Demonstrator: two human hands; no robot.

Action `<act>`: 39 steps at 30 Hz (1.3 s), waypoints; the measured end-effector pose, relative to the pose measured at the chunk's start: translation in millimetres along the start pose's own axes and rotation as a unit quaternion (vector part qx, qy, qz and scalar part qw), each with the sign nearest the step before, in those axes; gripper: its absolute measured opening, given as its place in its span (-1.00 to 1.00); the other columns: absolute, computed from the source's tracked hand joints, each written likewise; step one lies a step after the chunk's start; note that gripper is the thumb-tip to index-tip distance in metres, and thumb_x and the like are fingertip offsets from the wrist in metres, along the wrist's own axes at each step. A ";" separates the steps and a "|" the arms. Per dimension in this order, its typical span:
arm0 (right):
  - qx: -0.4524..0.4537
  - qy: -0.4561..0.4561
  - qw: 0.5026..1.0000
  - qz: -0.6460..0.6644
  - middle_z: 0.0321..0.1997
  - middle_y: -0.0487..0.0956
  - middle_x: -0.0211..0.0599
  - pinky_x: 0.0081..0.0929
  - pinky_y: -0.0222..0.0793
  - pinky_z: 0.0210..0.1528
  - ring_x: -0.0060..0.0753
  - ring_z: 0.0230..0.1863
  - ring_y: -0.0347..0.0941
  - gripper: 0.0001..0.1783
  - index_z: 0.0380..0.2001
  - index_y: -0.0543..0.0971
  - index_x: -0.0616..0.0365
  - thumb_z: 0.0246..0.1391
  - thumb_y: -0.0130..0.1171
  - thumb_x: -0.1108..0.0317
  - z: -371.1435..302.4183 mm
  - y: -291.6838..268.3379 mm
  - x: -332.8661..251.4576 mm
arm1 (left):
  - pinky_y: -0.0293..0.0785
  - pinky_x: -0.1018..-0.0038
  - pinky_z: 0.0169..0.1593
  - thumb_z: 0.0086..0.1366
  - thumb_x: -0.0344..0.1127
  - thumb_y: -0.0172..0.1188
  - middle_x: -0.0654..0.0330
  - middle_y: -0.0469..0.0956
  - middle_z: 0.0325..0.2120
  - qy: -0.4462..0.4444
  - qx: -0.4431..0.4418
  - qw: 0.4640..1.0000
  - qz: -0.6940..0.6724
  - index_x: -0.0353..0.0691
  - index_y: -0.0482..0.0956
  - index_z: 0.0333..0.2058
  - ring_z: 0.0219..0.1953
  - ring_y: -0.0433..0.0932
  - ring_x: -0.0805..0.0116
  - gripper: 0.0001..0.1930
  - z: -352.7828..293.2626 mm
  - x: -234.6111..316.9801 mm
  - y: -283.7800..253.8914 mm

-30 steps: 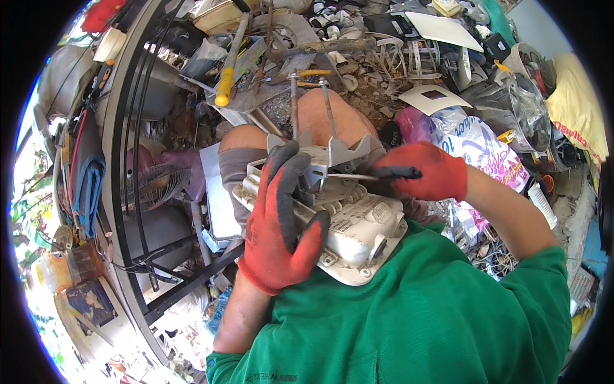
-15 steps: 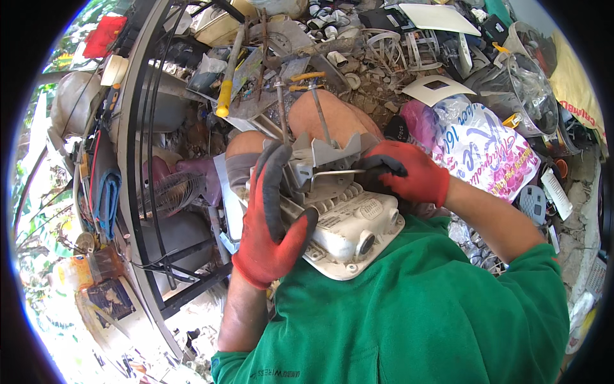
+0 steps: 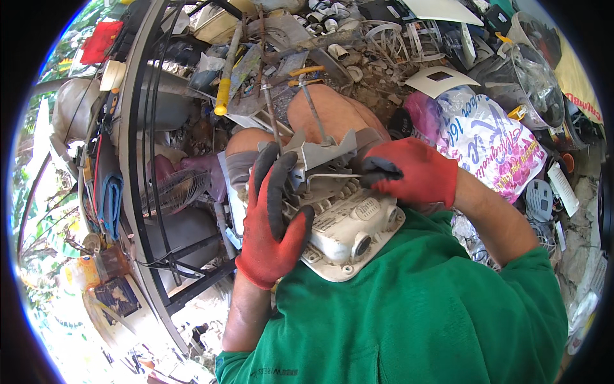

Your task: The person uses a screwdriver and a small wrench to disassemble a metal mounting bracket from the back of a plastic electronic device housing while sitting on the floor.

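A person seen from above wore red and black gloves and a green shirt (image 3: 409,288); a dirty white unit (image 3: 348,224) lay on the lap, its near edge against the shirt; a grey metal bracket (image 3: 326,155) with two long upright bolts (image 3: 311,109) stood at its far side; the left hand (image 3: 272,221) lay along the unit's left side, its grip wide, fingers stretched up beside the bracket and thumb apart; the right hand (image 3: 412,171) had a narrow grip, holding a thin bent rod (image 3: 336,176) that ran leftward just below the bracket; beyond the knees lay scrap (image 3: 390,48), with a yellow-ended pole (image 3: 224,89) to the left; a printed bag (image 3: 489,147) sat to the right; a dark metal frame (image 3: 131,173) rose at left.
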State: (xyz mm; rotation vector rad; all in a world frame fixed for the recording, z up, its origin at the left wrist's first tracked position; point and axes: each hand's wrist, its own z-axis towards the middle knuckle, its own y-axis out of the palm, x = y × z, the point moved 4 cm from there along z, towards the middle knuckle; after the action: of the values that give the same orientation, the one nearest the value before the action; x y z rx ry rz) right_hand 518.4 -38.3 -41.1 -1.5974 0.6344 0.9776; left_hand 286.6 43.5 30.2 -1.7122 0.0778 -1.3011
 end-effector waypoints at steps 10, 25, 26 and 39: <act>0.140 -0.049 0.988 0.042 -0.26 0.63 -0.05 -0.15 0.51 -0.15 0.12 -0.23 0.58 -0.74 -0.17 0.66 0.13 0.03 0.30 0.34 -1.7 15.4 12.6 | -0.02 0.08 0.47 0.03 -0.47 0.14 -0.24 0.14 0.38 0.001 0.006 1.000 0.010 -0.33 0.26 0.34 0.47 0.03 -0.19 -0.21 -1.1 -5.5 4.5; 0.043 0.235 0.971 0.007 -0.32 0.64 0.04 -0.21 0.50 -0.25 -0.02 -0.35 0.60 -0.66 -0.03 0.60 0.27 0.11 0.15 0.41 -9.1 -7.8 -46.4 | 0.01 0.03 0.45 0.11 -0.42 0.17 -0.28 0.17 0.34 0.017 0.023 0.999 0.031 -0.36 0.24 0.34 0.44 0.06 -0.29 -0.24 -14.8 -19.5 -7.8; 0.054 0.211 0.976 -0.025 -0.32 0.64 0.05 -0.20 0.50 -0.25 0.01 -0.36 0.60 -0.65 -0.03 0.60 0.27 0.11 0.15 0.41 -5.8 -8.7 -48.8 | 0.02 0.02 0.45 0.11 -0.42 0.17 -0.28 0.18 0.34 0.013 0.022 0.999 0.034 -0.36 0.24 0.34 0.43 0.07 -0.30 -0.25 -14.9 -19.8 -9.2; 0.042 0.108 0.968 -0.223 -0.21 0.64 0.14 -0.07 0.54 -0.10 0.20 -0.17 0.59 -0.62 -0.04 0.59 0.34 0.04 0.20 0.45 27.3 15.1 -76.4 | 0.04 -0.06 0.41 0.13 -0.39 0.19 -0.37 0.14 0.32 0.010 0.038 0.998 0.051 -0.38 0.23 0.33 0.38 0.10 -0.43 -0.24 -22.4 -39.0 -14.8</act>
State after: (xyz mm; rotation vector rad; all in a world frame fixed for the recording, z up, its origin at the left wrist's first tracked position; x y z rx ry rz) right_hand 459.5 -22.9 14.6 -1.6855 0.4263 0.4431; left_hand 245.5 58.9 12.3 -1.6106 0.1242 -1.2306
